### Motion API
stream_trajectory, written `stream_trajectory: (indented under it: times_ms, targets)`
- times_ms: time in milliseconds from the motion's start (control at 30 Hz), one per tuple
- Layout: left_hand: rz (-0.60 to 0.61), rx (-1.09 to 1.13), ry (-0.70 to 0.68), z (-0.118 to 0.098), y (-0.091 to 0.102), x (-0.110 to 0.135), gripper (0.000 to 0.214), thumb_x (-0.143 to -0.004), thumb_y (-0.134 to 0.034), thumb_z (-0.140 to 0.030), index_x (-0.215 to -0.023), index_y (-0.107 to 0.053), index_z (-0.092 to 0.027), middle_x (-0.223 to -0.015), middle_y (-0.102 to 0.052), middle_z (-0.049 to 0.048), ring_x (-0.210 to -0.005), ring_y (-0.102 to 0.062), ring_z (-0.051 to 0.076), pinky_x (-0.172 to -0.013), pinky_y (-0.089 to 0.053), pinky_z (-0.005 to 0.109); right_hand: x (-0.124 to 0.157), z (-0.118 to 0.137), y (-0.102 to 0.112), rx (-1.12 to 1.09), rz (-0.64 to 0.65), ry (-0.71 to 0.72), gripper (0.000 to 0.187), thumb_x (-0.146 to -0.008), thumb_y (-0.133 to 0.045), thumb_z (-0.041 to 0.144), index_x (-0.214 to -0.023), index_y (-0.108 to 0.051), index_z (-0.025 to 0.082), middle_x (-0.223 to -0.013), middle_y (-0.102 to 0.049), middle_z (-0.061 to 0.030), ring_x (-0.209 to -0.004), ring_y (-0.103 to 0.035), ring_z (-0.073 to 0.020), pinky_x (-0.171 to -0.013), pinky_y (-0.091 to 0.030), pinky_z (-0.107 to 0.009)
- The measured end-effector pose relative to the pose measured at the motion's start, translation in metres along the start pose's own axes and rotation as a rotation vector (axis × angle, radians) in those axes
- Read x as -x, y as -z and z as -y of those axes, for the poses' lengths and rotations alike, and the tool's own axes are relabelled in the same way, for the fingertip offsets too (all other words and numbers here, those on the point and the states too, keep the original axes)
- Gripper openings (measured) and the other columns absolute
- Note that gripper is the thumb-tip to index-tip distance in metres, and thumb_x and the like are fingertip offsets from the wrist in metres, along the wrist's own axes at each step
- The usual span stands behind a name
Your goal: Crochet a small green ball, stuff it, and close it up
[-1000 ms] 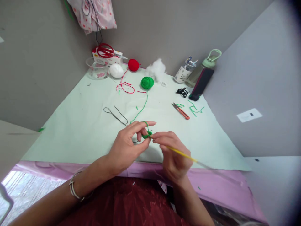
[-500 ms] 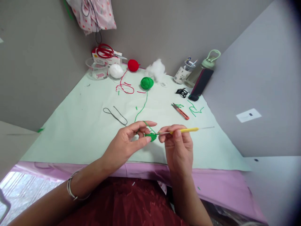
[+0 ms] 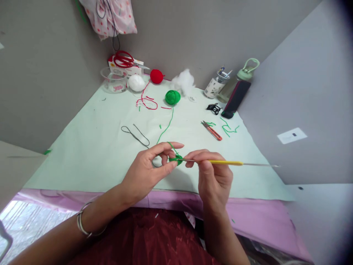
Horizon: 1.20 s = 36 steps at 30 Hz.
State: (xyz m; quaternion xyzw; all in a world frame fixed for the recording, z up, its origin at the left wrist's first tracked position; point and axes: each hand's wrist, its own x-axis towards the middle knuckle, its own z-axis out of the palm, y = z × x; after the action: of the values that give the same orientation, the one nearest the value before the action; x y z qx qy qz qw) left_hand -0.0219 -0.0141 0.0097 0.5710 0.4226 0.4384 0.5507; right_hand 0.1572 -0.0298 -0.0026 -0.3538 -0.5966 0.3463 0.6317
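Note:
My left hand [image 3: 149,169] pinches a small green crochet piece [image 3: 176,159] between thumb and fingers, with green yarn looped over the forefinger. That strand [image 3: 167,128] runs back across the table to a green yarn ball [image 3: 172,97]. My right hand [image 3: 212,175] is closed on a yellow-handled crochet hook [image 3: 224,162], whose tip sits in the green piece and whose metal end points right. Both hands hover just above the near part of the pale green table cover [image 3: 96,147].
At the back stand a red yarn ball [image 3: 156,76], a white ball [image 3: 136,82], stuffing [image 3: 183,81], red scissors [image 3: 124,60] on a box, a clear bowl [image 3: 113,81], a jar [image 3: 215,86] and a bottle [image 3: 242,79]. Orange snips [image 3: 211,130], a black loop [image 3: 135,134], a black clip [image 3: 214,108] lie mid-table.
My right hand has swung the hook from pointing down-right to lying nearly level and pointing right, its tip staying at the green piece. My left hand kept its pinch.

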Motion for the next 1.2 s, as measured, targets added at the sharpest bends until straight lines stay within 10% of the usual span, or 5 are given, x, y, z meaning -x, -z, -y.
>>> stream_trajectory:
  times_ms: [333, 633, 800, 1000, 1200]
  targets:
    - [-0.150, -0.310, -0.404, 0.009, -0.004, -0.002, 0.031, -0.089, -0.066, -0.012, -0.115, -0.076, -0.026, -0.085, -0.070, -0.0011, -0.076, -0.056, 0.015, -0.095, -0.045, 0.038, 0.006, 0.010, 0.005, 0.515, 0.220, 0.314, 0.033, -0.096, -0.058, 0.005, -0.116, -0.072, 0.027, -0.106, -0.077, -0.0061, -0.095, -0.073, -0.0191, -0.076, -0.060, -0.032]
    - [-0.045, 0.290, 0.116, -0.002, -0.009, 0.003, 0.052, -0.083, -0.081, -0.026, -0.133, -0.070, -0.026, -0.087, -0.066, -0.0006, -0.082, -0.058, 0.015, -0.086, -0.048, 0.031, 0.023, -0.020, -0.001, 0.793, 0.063, 0.557, 0.057, -0.092, -0.065, 0.006, -0.136, -0.068, 0.043, -0.113, -0.077, -0.0043, -0.097, -0.074, -0.0231, -0.076, -0.063, -0.037]
    - [0.127, 0.744, 0.369, 0.003, -0.004, -0.003, 0.049, -0.081, -0.084, -0.028, -0.128, -0.074, -0.021, -0.087, -0.066, 0.0002, -0.084, -0.059, 0.013, -0.088, -0.046, 0.028, 0.016, -0.010, -0.008, 0.471, -0.076, 0.355, 0.037, -0.097, -0.064, 0.013, -0.121, -0.077, 0.037, -0.103, -0.077, -0.0045, -0.090, -0.072, -0.0225, -0.074, -0.060, -0.039]
    - [0.096, 0.612, 0.234, 0.003, 0.000, -0.004, 0.030, -0.084, -0.082, -0.025, -0.114, -0.082, -0.026, -0.092, -0.067, 0.0002, -0.090, -0.058, 0.013, -0.088, -0.045, 0.024, 0.002, 0.001, -0.010, -0.011, -0.149, 0.011, 0.017, -0.102, -0.061, 0.025, -0.098, -0.077, 0.028, -0.086, -0.074, -0.0023, -0.072, -0.065, -0.0174, -0.066, -0.054, -0.035]
    - [0.084, 0.475, 0.171, 0.003, -0.005, 0.000, 0.034, -0.087, -0.080, -0.029, -0.120, -0.079, -0.029, -0.092, -0.065, -0.0006, -0.090, -0.058, 0.014, -0.091, -0.046, 0.028, 0.004, -0.002, -0.014, 0.054, -0.083, -0.041, 0.018, -0.100, -0.063, 0.022, -0.101, -0.079, 0.029, -0.096, -0.078, -0.0035, -0.088, -0.071, -0.0196, -0.075, -0.058, -0.036]
